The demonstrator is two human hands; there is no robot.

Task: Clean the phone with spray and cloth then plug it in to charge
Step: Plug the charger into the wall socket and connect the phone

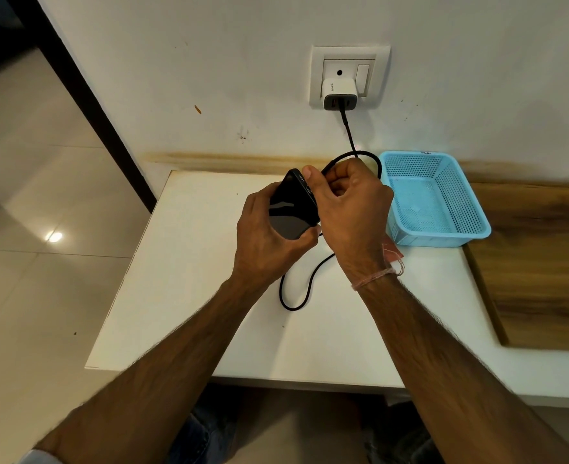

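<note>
Phone held up, cable end at its edge

While left hand is gripping the black phone from below, tilted above the white surface, right hand is pinching the black cable end at the phone's short edge, thumb touching that edge. Both hands are clamped and touching each other. Cannot tell if the plug is seated. Cable is looping on the surface and running up to the white charger in the wall socket. Blue basket is sitting just beside right hand, next to a wooden board.

no legible text, charger print blurred
</note>
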